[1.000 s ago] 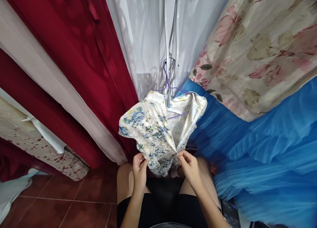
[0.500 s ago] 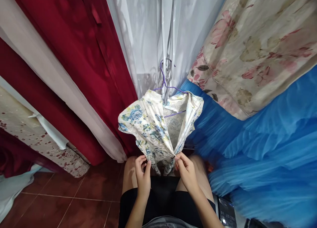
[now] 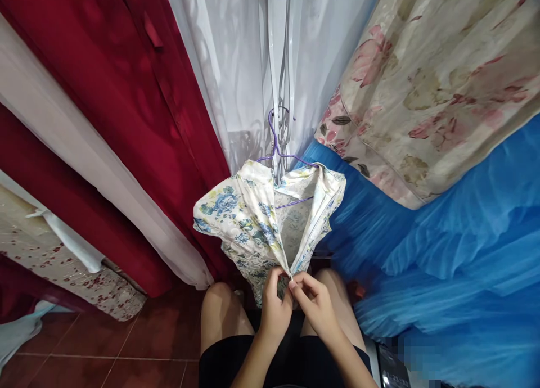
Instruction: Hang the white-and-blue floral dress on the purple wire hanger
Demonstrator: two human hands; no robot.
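Observation:
A white blouse (image 3: 248,225) with blue flowers hangs on a purple hanger (image 3: 275,143), its front open in a V from the collar down to my fingers. My left hand (image 3: 276,306) is closed on the left front edge of the blouse, right at the bottom of the V. Touching it from the other side, my right hand (image 3: 314,303) pinches the opposite front edge at the same point. The fingertips of both hands meet there, and any fastener between them is too small to make out. The lower part of the blouse hangs behind my hands, above my lap.
Long red cloth (image 3: 126,95) and white cloth (image 3: 236,50) hang at the left and behind the hanger. On the right hang a floral cloth (image 3: 422,107) and ruffled blue fabric (image 3: 442,253). A dark device (image 3: 392,368) lies by my right thigh. Red tiles (image 3: 147,337) cover the floor.
My left hand has moved right and up, from the blouse's lower left side to the front opening beside my right hand. The right hand keeps its pinch, slightly lower.

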